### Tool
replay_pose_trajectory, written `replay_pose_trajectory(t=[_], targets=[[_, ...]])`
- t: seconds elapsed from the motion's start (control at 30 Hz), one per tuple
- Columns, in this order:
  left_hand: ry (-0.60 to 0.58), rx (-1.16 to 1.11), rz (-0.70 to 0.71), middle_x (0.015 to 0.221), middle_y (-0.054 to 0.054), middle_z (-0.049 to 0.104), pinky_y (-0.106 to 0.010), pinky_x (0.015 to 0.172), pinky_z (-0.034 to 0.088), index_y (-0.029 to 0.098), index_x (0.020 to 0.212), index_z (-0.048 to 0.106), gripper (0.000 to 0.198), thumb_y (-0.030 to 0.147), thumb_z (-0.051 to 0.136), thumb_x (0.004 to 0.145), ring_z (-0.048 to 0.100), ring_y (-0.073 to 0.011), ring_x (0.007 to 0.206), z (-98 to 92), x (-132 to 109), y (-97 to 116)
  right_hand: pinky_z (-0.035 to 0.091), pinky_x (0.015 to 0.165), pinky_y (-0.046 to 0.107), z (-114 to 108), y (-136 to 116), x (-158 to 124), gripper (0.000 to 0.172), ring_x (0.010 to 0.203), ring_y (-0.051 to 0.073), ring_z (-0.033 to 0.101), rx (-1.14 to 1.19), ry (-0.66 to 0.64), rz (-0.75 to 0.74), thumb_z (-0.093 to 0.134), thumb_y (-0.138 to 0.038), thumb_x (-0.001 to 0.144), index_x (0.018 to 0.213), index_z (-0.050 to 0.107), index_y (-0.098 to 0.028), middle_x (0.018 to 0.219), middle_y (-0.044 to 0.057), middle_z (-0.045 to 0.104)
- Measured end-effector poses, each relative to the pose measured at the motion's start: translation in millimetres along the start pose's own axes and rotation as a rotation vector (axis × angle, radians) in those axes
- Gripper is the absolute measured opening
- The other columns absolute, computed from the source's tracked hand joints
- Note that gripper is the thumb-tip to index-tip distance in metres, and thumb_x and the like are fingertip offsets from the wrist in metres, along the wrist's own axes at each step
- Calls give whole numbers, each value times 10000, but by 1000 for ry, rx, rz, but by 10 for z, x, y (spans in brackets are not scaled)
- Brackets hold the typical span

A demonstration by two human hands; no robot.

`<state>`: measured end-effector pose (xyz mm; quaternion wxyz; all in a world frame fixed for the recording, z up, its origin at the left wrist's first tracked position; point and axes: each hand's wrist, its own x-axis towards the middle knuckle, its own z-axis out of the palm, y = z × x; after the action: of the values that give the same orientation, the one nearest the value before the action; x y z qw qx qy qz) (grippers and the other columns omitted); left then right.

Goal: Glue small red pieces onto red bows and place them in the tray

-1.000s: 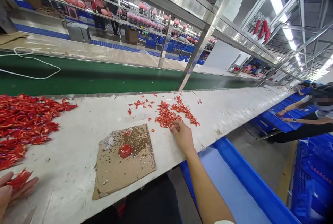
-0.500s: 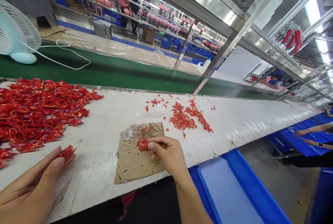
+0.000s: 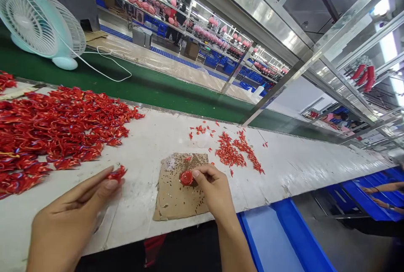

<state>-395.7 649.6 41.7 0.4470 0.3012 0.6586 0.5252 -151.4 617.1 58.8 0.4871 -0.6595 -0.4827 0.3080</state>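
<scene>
My left hand (image 3: 78, 209) pinches a small red plastic piece (image 3: 117, 174) with pointed ends between thumb and fingers, over the white tabletop. My right hand (image 3: 214, 185) is closed in a pinch at the right edge of a small round red cap (image 3: 186, 177), which looks wet and shiny inside. Whatever the right fingertips hold, if anything, is hidden. The cap rests on a stained square of cardboard (image 3: 176, 206). A large pile of similar red pieces (image 3: 69, 124) lies on the left. Smaller red pieces (image 3: 229, 150) are spread beyond the cardboard, to the right.
A pale green fan (image 3: 38, 23) stands at the back left, its white cord (image 3: 109, 76) on the green belt (image 3: 170, 95). A metal post (image 3: 268, 97) rises behind the table. Below the front edge is a blue tray (image 3: 295, 230). Another person's hands (image 3: 380, 194) are at the far right.
The view has shifted, so the table contents sit farther right. My left hand has moved closer to the cardboard, still holding the red piece. My right hand stays at the cap's edge.
</scene>
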Motion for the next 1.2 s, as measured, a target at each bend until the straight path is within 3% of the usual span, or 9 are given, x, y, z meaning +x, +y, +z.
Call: replay_pose_trajectory(t=[0.13, 0.2, 0.37, 0.53, 0.7, 1.03, 1.2], targets=[[-407, -282, -288, 977, -46, 768, -220, 717, 626, 200, 1014, 750, 591, 444, 932, 508, 736, -205, 778, 181, -321, 131, 507, 828, 328, 7, -227, -170, 145, 901, 205, 647, 214, -37, -108, 711, -385, 871, 837, 753, -251, 902, 31, 702], [-581, -334, -408, 980, -79, 764, -242, 663, 636, 185, 1011, 753, 574, 423, 935, 521, 734, -215, 747, 256, -458, 144, 512, 905, 366, 18, -338, -270, 126, 994, 227, 659, 288, -70, -171, 712, -380, 878, 844, 754, -266, 1007, 44, 723], [-821, -445, -541, 835, -84, 750, -212, 635, 617, 178, 1060, 754, 486, 387, 887, 642, 711, -165, 692, 319, -620, 106, 533, 926, 406, 68, -472, -450, 80, 994, 236, 687, 341, -163, -200, 724, -366, 877, 867, 762, -296, 1041, 43, 747], [-884, -518, -595, 768, -69, 727, -206, 618, 608, 176, 1035, 765, 428, 372, 872, 670, 675, -130, 646, 288, -674, 110, 543, 879, 373, 108, -449, -503, 55, 945, 217, 685, 319, -139, -227, 725, -321, 882, 874, 769, -291, 1005, 46, 739], [-869, -541, -561, 759, -58, 706, -170, 598, 582, 135, 1065, 750, 436, 371, 845, 711, 602, -73, 586, 283, -739, 197, 528, 886, 351, 124, -452, -535, 41, 974, 208, 675, 329, -161, -242, 728, -266, 883, 890, 768, -265, 1015, 50, 718], [-902, -524, -598, 815, -78, 726, -212, 671, 605, 151, 996, 759, 340, 334, 838, 722, 686, -135, 685, 208, -686, 69, 513, 876, 341, 197, -449, -584, 48, 989, 198, 654, 333, -185, -283, 713, -243, 895, 906, 756, -263, 1007, 42, 676], [-945, -463, -556, 771, -74, 706, -200, 654, 582, 152, 959, 772, 321, 375, 823, 734, 656, -125, 672, 198, -662, 98, 509, 880, 357, 330, -428, -651, 64, 996, 202, 644, 253, -64, -321, 660, -245, 929, 959, 713, -263, 1007, 41, 657]])
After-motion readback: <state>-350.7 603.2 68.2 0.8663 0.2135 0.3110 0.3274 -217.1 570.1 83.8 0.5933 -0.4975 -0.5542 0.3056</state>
